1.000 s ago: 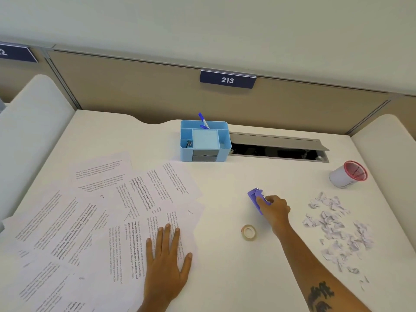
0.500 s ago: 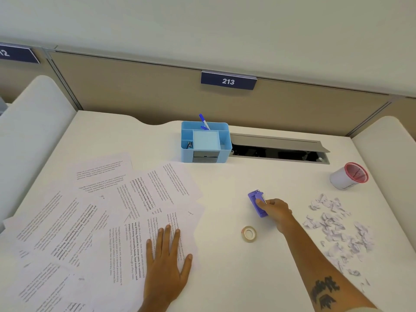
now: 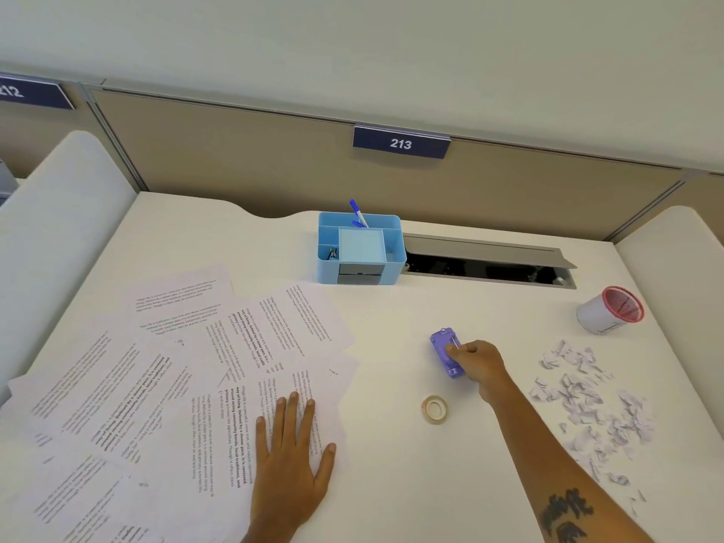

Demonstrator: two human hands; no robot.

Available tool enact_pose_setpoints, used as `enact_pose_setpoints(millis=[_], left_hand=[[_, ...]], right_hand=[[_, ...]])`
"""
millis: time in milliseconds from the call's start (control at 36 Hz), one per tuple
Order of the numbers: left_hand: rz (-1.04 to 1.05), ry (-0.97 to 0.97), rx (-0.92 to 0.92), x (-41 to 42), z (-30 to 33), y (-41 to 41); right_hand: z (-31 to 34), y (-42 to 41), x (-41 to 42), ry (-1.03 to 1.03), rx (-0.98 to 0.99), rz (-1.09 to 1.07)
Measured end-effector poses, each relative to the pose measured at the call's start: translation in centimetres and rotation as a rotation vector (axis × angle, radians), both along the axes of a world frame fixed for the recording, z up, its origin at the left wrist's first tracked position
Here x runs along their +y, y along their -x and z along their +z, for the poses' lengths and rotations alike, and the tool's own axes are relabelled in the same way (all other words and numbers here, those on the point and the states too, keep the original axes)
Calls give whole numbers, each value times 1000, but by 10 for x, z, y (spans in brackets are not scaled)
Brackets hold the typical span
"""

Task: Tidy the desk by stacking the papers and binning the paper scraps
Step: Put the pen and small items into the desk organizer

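Several printed papers (image 3: 164, 386) lie fanned out and overlapping over the left half of the white desk (image 3: 391, 484). My left hand (image 3: 292, 460) lies flat, fingers straight, on the sheet nearest the desk's middle. A heap of torn paper scraps (image 3: 587, 401) covers the right side. A small white bin with a red rim (image 3: 609, 311) lies tipped on its side behind the scraps. My right hand (image 3: 476, 362) grips a small purple stapler (image 3: 444, 350) at the desk's middle, fingers curled on its near end.
A roll of clear tape (image 3: 435, 409) lies just in front of the stapler. A blue desk organiser (image 3: 360, 248) with a pen stands at the back centre, next to an open cable slot (image 3: 485, 264). Padded dividers flank the desk on both sides.
My right hand has drawn back a little toward the right along the stapler, whose far end now shows. The left hand stays flat on the papers.
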State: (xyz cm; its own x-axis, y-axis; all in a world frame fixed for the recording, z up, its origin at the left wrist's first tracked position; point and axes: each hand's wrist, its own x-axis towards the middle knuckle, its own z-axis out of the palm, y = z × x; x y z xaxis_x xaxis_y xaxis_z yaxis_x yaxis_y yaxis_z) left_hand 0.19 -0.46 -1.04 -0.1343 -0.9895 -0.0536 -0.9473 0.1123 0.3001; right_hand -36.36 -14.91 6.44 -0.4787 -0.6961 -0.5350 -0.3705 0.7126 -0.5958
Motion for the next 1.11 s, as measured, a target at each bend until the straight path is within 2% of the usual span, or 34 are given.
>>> enact_pose_setpoints(millis=[139,361,583,861,1111], left_hand=[[3,-5,-5,-1,0,0],[3,-3,-6,0,0,0],[5,-2,1,-1,-1,0],[9,7,22,-2,-3,0],[13,27,26,-3,-5,0]], right_hand=[[4,3,-11,-9,-21,-76],[31,-12,-42,-80,-21,-48],[73,-33,-104,54,26,14],[128,-62,-169,143,181,162],[126,-82,-201,128,318,297]])
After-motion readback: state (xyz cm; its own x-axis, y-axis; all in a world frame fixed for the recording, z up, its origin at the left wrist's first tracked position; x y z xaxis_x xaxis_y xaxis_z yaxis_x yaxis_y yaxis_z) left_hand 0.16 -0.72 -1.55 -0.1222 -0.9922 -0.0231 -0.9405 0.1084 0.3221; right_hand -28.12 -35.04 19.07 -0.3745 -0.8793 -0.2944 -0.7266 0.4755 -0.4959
